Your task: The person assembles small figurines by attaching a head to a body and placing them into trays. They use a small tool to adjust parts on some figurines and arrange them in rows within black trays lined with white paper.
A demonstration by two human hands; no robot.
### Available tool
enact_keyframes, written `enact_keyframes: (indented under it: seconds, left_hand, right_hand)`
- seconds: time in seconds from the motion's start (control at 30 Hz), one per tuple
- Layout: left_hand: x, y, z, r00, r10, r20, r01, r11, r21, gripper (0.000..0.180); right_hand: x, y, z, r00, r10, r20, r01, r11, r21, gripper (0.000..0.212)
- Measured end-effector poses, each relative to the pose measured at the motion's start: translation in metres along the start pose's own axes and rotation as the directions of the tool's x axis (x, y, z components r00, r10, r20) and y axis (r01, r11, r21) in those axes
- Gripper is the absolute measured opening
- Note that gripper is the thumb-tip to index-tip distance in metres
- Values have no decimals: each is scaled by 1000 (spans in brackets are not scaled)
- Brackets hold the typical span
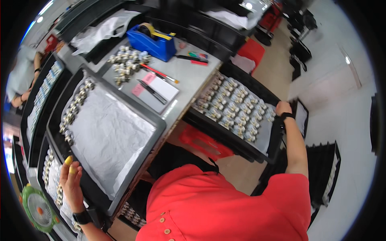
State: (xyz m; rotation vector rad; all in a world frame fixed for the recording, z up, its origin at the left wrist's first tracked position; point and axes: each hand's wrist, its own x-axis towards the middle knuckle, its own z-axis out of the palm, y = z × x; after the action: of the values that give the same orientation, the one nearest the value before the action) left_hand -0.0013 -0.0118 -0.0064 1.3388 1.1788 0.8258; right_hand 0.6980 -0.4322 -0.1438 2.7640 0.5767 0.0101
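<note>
Head view: right hand (284, 108) tight on black tray (225, 135) of small parts (242, 119), left hand (72, 186) empty, fingers loose, beside paper-lined tray (161, 125)

On the pale grey, flat workbench top (191, 78) are borne a blue plastic tape dispenser (161, 50), clustered small silvery metallic parts (125, 66), a white rectangular paper pad (168, 91), and a large dark-grey, paper-lined tray (161, 125).

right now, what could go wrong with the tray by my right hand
Your right hand is at the rim of the black tray; a bump or tilt might slide its small parts together. The tray sits beside the table, its support not fully visible, so pressing that rim could perhaps unsettle it.
</note>
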Motion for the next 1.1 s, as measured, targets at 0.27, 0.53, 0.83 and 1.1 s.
enact_keyframes:
  seconds: [0.27, 0.53, 0.83, 1.1]
  left_hand:
    - [-4, 29, 13, 990, 75, 120, -63, 993, -101, 33]
    - [-135, 141, 1, 509, 855, 102, -819, 518, -247, 21]
    - [-258, 140, -47, -62, 997, -36, -942, -70, -329, 18]
    - [-252, 91, -77, 164, 847, -506, -986, 136, -92, 20]
  right_hand:
    - [14, -127, -203, 858, 13, -514, 513, -78, 855, 15]
    - [-170, -437, -367, 127, -551, -825, 854, -363, 373, 6]
    - [-299, -635, -308, -329, -748, -577, 879, -465, 101, 47]
    - [-298, -720, -288, -169, -873, -458, 940, -282, 191, 53]
